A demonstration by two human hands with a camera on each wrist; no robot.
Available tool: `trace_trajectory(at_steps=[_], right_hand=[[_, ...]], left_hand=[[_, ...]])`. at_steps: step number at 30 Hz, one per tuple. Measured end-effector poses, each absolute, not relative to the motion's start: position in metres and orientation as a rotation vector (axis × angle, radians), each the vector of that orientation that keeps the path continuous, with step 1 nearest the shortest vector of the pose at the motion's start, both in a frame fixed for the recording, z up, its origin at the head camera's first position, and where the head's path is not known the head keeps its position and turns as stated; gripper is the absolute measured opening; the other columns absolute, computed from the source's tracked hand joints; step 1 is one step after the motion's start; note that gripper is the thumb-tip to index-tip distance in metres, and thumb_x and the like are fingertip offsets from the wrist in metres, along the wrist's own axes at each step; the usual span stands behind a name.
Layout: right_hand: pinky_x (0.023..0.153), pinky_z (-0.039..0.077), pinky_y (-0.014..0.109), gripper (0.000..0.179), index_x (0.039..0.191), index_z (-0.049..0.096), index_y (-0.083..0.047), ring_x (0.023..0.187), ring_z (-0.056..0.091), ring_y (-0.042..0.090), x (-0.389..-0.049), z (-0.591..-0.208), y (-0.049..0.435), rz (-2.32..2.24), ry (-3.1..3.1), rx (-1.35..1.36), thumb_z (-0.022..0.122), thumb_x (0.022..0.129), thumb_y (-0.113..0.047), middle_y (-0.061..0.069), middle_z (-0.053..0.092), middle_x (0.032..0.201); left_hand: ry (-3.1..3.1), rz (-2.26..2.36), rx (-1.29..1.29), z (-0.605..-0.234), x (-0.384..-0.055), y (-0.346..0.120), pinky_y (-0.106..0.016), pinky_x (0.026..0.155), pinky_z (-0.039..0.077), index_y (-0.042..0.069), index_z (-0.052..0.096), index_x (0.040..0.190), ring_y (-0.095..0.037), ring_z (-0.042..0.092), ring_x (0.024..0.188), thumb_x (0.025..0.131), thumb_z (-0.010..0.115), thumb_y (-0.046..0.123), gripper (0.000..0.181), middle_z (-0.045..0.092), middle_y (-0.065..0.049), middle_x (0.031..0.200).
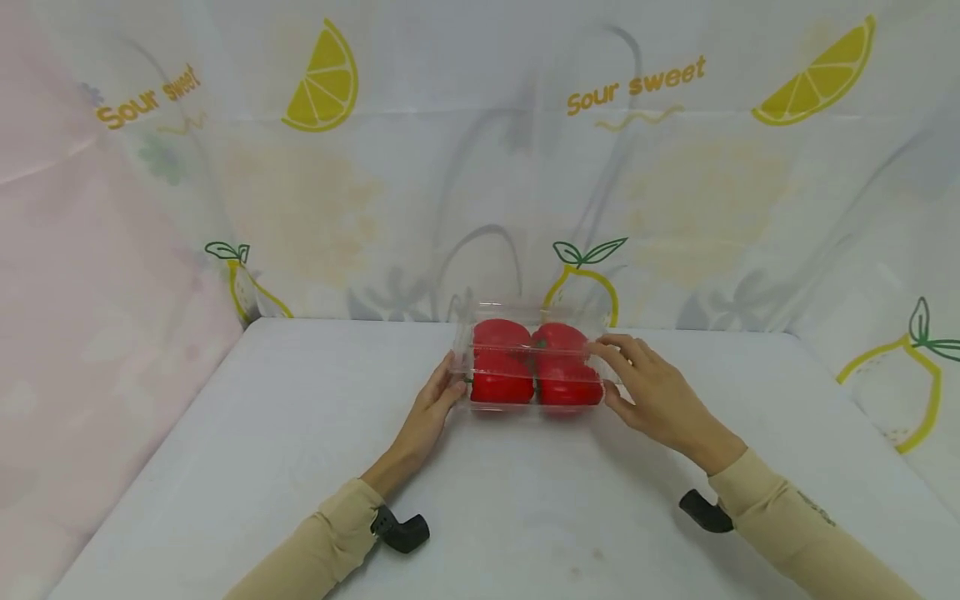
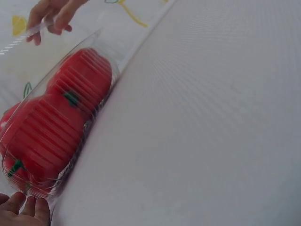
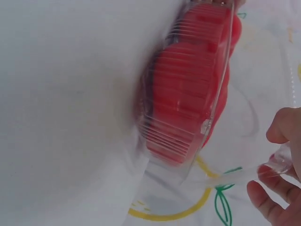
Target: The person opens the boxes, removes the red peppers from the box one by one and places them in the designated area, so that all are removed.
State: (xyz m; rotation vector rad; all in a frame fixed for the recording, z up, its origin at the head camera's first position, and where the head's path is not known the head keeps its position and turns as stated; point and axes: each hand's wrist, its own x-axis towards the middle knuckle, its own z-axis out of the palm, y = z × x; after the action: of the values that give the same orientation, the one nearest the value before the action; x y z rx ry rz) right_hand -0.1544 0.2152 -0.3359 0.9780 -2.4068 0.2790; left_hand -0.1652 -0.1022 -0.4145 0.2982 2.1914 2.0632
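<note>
A clear plastic clamshell box [image 1: 517, 408] with ribbed walls sits on the white table, holding several red bell peppers [image 1: 504, 379] with green stems. Its hinged transparent lid [image 1: 536, 312] is raised above the peppers. At the box's left end, my left hand [image 1: 427, 412] rests its fingertips [image 2: 29, 203] against the side wall, thumb toward the front. My right hand [image 1: 652, 400] is at the right end; in the right wrist view its thumb and fingers [image 3: 269, 200] pinch the edge of the lid, held up apart from the base.
The white table [image 1: 300, 467] runs up to a fabric backdrop [image 1: 420, 167] printed with lemons and words, close behind the box. A pinkish cloth [image 1: 90, 292] hangs along the left side. Black wrist mounts [image 1: 405, 533] are strapped over both beige sleeves.
</note>
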Motion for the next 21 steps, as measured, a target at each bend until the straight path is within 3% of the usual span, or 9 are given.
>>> trace_trajectory(at_steps=[4, 10, 15, 21], right_hand=[[0.07, 0.057, 0.036, 0.062, 0.131, 0.048, -0.005, 0.101, 0.054, 0.023, -0.159, -0.331, 0.216, 0.399, -2.334, 0.928, 0.071, 0.073, 0.001, 0.013, 0.051, 0.123], [0.076, 0.052, 0.026, 0.071, 0.138, 0.034, -0.001, 0.094, 0.053, 0.02, -0.168, -0.326, 0.215, 0.642, -2.271, 0.818, 0.067, 0.075, 0.009, 0.017, 0.045, 0.126], [0.086, 0.044, 0.01, 0.084, 0.144, 0.02, -0.008, 0.111, 0.051, 0.025, -0.175, -0.321, 0.213, 0.944, -2.241, 0.713, 0.064, 0.077, 0.013, 0.016, 0.045, 0.129], [0.093, 0.042, 0.012, 0.08, 0.142, 0.012, 0.001, 0.128, 0.039, 0.038, -0.175, -0.306, 0.2, 1.196, -2.179, 0.706, 0.057, 0.079, 0.018, 0.021, 0.037, 0.141]], left_hand=[[2.183, 2.084, 0.299, -0.413, -0.165, -0.101, -0.044, 0.115, 0.026, 0.014, 0.018, 0.152, -0.021, 0.027, 0.143, 0.1, 0.041, 0.027, 0.058, 0.03, -0.005, 0.154], [2.166, 2.113, 0.35, -0.414, -0.167, -0.101, -0.046, 0.115, 0.027, 0.012, 0.015, 0.152, -0.023, 0.026, 0.144, 0.101, 0.041, 0.021, 0.058, 0.029, -0.003, 0.154], [2.137, 2.119, 0.398, -0.416, -0.167, -0.103, -0.048, 0.115, 0.025, 0.01, 0.019, 0.151, -0.025, 0.024, 0.144, 0.1, 0.043, 0.019, 0.057, 0.027, -0.006, 0.155], [2.148, 2.129, 0.408, -0.415, -0.167, -0.102, -0.049, 0.115, 0.025, 0.008, 0.021, 0.15, -0.026, 0.027, 0.143, 0.099, 0.045, 0.017, 0.057, 0.029, -0.008, 0.154]])
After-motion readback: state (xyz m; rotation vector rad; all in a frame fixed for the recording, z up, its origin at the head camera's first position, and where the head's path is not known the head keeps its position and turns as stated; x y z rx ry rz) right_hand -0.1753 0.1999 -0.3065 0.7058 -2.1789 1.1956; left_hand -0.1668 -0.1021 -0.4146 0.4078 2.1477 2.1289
